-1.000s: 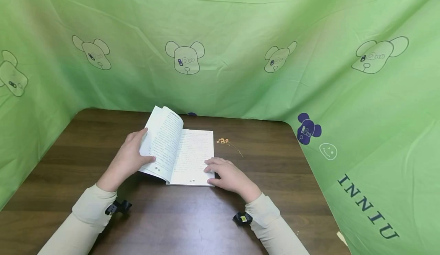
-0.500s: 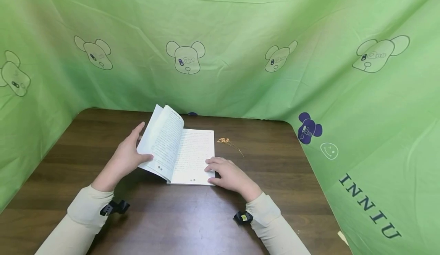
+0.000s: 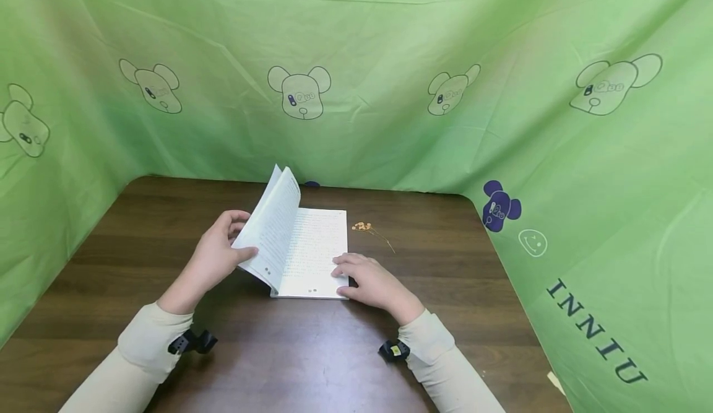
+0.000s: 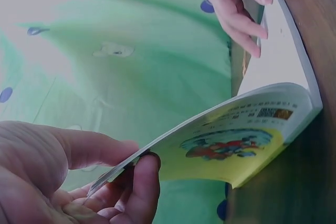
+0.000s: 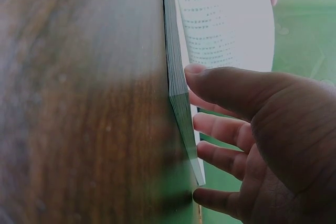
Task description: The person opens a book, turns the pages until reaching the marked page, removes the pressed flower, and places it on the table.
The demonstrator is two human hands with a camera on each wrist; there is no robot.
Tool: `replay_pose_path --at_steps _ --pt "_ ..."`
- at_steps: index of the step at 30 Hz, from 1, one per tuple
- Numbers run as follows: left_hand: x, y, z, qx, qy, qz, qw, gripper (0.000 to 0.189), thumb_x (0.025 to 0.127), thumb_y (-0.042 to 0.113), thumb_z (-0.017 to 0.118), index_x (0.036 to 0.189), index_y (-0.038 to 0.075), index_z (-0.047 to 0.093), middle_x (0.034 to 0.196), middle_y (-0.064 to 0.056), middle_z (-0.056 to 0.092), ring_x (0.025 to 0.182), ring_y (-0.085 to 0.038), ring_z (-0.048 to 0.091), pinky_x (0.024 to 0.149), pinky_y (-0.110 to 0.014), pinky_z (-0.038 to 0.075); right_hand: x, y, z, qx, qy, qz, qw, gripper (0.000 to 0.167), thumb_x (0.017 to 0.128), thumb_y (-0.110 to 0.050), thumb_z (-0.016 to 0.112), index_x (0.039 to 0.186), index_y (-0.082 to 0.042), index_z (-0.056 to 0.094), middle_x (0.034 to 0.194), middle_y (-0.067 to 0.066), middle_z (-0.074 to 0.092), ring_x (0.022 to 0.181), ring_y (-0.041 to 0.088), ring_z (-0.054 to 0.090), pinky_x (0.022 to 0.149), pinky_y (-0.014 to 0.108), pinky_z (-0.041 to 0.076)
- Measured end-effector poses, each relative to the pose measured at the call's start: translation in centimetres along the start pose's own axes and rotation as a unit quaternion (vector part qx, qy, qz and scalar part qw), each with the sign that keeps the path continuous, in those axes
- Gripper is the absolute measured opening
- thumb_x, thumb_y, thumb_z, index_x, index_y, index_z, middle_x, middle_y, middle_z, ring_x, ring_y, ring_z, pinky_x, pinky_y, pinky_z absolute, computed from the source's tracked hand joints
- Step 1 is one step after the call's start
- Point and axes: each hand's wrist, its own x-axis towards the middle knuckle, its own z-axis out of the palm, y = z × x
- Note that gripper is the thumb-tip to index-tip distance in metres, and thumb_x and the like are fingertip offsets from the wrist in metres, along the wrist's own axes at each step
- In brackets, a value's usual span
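An open book (image 3: 317, 239) lies on the table, with printed text on its pages. My left hand (image 3: 214, 256) pinches the raised left part of the book between thumb and fingers. Seen from the left wrist, the yellow outer cover (image 4: 215, 166) with a coloured picture faces out under that hand (image 4: 68, 177). My right hand (image 3: 374, 284) rests its fingertips on the lower right edge of the right page. In the right wrist view its thumb (image 5: 226, 83) and spread fingers lie along the edge of the page block (image 5: 177, 51).
A small dried flower sprig (image 3: 362, 227) with orange heads lies right of the book on the brown wooden table (image 3: 445, 264). A green curtain (image 3: 367, 140) with bear drawings hangs behind and at both sides. Dark wrist cameras sit on both sleeves.
The raised left part of the book has swung up and rightward, standing steeper. My left hand opened its fingers somewhat, then moved right and curled them behind the cover. The right hand stays put.
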Motion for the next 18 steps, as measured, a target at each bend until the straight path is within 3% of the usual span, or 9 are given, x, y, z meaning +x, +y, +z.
replay_pose_path --at_steps 6,11,18 --pt "-0.1 0.3 1.0 -0.038 -0.007 0.000 0.9992 0.061 0.085 -0.006 0.073 0.140 0.000 0.045 0.126 -0.024 0.067 0.111 -0.035 0.067 0.075 -0.028 0.057 -0.1 -0.1 -0.2 0.002 -0.004 0.002 1.0000 0.030 0.094 -0.030 0.074 0.120 -0.016 0.071 0.148 0.005 0.057 0.143 0.026 0.047 0.113 0.053 0.039" --pt "-0.2 0.9 1.8 -0.077 -0.023 -0.010 0.9967 0.060 0.086 -0.007 0.071 0.140 0.001 0.045 0.127 -0.026 0.063 0.102 -0.033 0.068 0.064 -0.038 0.061 -0.2 -0.2 -0.3 -0.001 -0.004 0.001 1.0000 0.031 0.094 -0.031 0.074 0.120 -0.016 0.071 0.147 0.004 0.058 0.142 0.026 0.047 0.113 0.053 0.039" --pt "-0.4 1.2 3.2 -0.098 -0.040 -0.006 0.9944 0.058 0.088 -0.008 0.066 0.141 0.005 0.047 0.125 -0.023 0.061 0.096 -0.030 0.067 0.064 -0.045 0.062 -0.1 -0.2 -0.3 -0.008 -0.004 -0.001 1.0000 0.030 0.093 -0.031 0.075 0.119 -0.016 0.072 0.146 0.004 0.059 0.142 0.025 0.048 0.112 0.053 0.040"
